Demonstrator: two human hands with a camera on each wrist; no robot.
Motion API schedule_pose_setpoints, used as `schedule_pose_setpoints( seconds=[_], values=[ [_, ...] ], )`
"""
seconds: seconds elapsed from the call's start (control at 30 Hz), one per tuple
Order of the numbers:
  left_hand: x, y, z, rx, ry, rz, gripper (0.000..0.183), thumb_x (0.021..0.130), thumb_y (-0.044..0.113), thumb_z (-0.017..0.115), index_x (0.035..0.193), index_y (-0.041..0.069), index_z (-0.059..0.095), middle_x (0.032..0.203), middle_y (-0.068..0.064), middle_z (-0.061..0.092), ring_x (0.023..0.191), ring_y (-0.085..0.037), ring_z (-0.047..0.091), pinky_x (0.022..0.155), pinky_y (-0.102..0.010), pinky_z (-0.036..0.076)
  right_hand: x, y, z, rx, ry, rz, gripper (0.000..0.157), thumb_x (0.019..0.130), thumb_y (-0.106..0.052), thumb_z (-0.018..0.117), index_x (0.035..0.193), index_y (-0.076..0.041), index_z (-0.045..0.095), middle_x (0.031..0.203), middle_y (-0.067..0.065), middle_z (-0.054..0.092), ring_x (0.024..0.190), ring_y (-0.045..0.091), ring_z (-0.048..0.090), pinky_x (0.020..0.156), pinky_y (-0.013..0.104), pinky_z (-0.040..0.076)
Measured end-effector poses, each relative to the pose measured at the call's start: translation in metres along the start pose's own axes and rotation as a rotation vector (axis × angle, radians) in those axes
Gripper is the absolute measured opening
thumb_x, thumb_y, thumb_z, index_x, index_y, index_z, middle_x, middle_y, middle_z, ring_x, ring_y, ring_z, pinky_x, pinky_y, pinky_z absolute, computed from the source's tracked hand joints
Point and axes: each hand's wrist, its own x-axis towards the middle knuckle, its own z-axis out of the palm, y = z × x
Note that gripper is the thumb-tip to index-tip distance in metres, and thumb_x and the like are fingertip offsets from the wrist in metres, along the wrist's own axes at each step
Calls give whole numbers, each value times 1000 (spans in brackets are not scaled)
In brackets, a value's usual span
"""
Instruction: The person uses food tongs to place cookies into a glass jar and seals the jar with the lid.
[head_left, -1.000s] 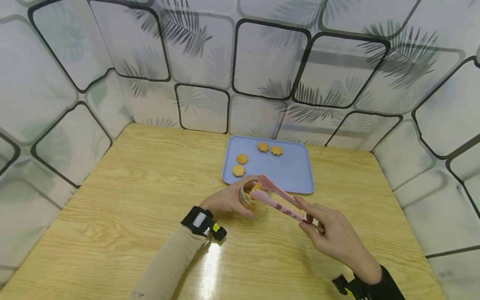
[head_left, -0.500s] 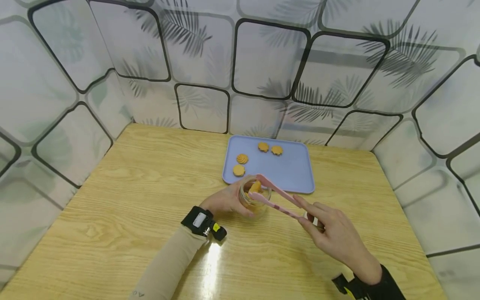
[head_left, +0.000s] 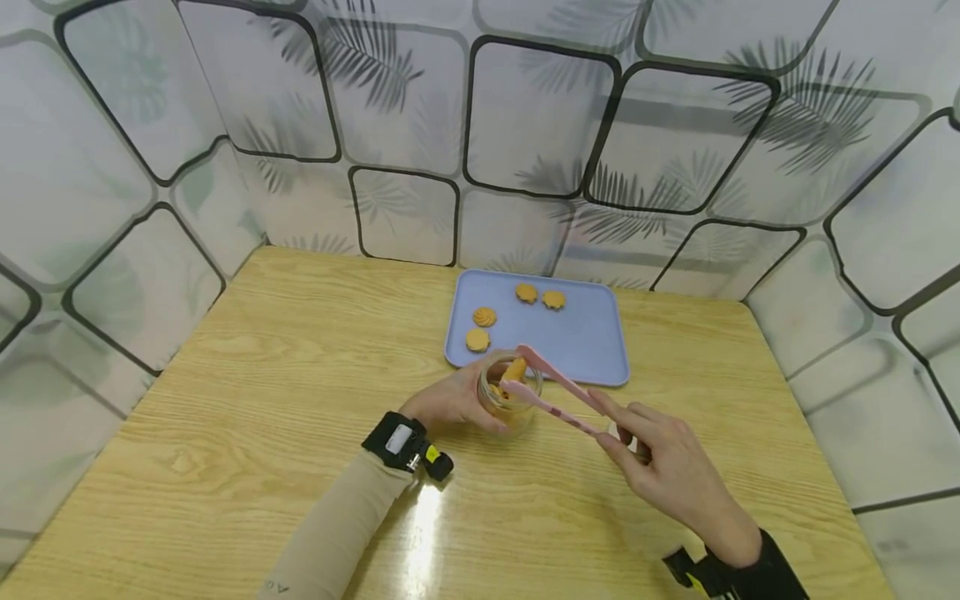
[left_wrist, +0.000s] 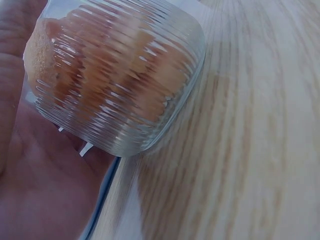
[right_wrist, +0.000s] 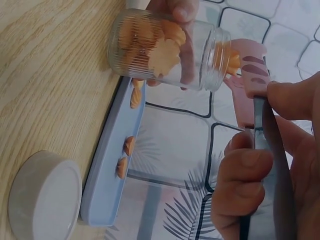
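Note:
My left hand (head_left: pixel 453 403) grips a ribbed glass jar (head_left: pixel 510 412) above the wooden table, fingers wrapped round its side. Several golden biscuits (left_wrist: pixel 110 65) fill its lower part, as the left wrist view shows. My right hand (head_left: pixel 667 462) holds tongs (head_left: pixel 562 385) with pink tips and a metal handle, pinched between thumb and fingers. The tips stand apart at the jar's mouth. Between them a biscuit (right_wrist: pixel 233 61) pokes up from the opening in the right wrist view; whether both tips press on it I cannot tell.
Behind the jar lies a blue tray (head_left: pixel 585 350) with several biscuits (head_left: pixel 484 317) along its left and back parts. A white round lid (right_wrist: pixel 45 197) sits on the table (head_left: pixel 300 333), mostly hidden by my right hand in the head view. Patterned curtains (head_left: pixel 405 217) enclose the table.
The tongs have turned slightly and their tips have risen a little. The biscuit at the jar's mouth stands a bit higher between them. My left hand and the jar have stayed in place.

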Motion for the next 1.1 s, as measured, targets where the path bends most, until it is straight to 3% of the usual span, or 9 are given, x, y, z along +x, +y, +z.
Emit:
schedule_pose_setpoints(
  seconds=[0.17,0.3,0.4,0.43,0.63,0.67,0.87,1.0,1.1],
  values=[
    [1,-1,0,22,0,39,104,77,2,87,160,31,30,153,-6,46,128,-24,52,94,-37,56,0,1,1,-4,-4,-3,57,89,-11,77,143,-18,62,72,-17,40,56,-9,26,50,14,30],
    [5,-4,1,-34,-34,127,98,77,-3,86,156,28,37,163,-1,35,148,-21,33,101,-39,53,0,0,2,11,-12,0,57,89,-11,77,143,-19,61,71,-17,39,56,-8,26,50,15,31],
    [5,-4,1,-58,-40,118,97,77,-3,86,154,31,39,164,3,31,151,-19,27,101,-42,53,1,0,1,20,-16,1,57,89,-11,77,143,-19,61,72,-17,40,55,-8,27,49,15,31],
    [4,-4,1,-50,-33,95,98,77,-1,86,155,32,38,162,1,33,144,-21,39,97,-41,55,1,0,1,25,-15,1,57,89,-10,77,143,-19,61,72,-17,41,55,-9,27,49,14,31],
    [2,-3,0,-12,-5,41,99,75,0,88,154,29,36,146,-6,49,123,-20,53,96,-36,55,3,2,1,10,-23,-6,56,90,-10,76,144,-17,60,71,-18,41,56,-8,28,50,14,31],
    [3,-3,0,-9,-4,52,97,74,-1,88,153,27,38,145,-5,51,130,-19,48,101,-36,52,3,2,1,4,-29,-5,56,91,-11,76,144,-17,60,71,-19,41,57,-8,28,50,15,31],
    [5,-3,0,9,-5,60,94,73,0,90,149,26,41,141,-5,53,129,-18,50,110,-34,43,4,2,3,23,-48,8,56,91,-9,75,144,-17,60,71,-18,40,56,-8,29,49,14,31],
    [3,-2,0,6,-3,53,94,75,1,88,151,26,39,144,-5,50,126,-19,52,105,-35,48,12,5,3,97,-44,12,55,93,-6,72,146,-14,58,69,-16,43,53,-6,29,47,12,30],
    [2,-2,0,12,0,62,94,74,1,89,150,25,40,145,-4,51,129,-20,52,106,-36,48,22,13,4,159,-27,28,53,95,-4,69,146,-10,56,70,-12,55,49,-4,30,44,13,32]
  ],
)
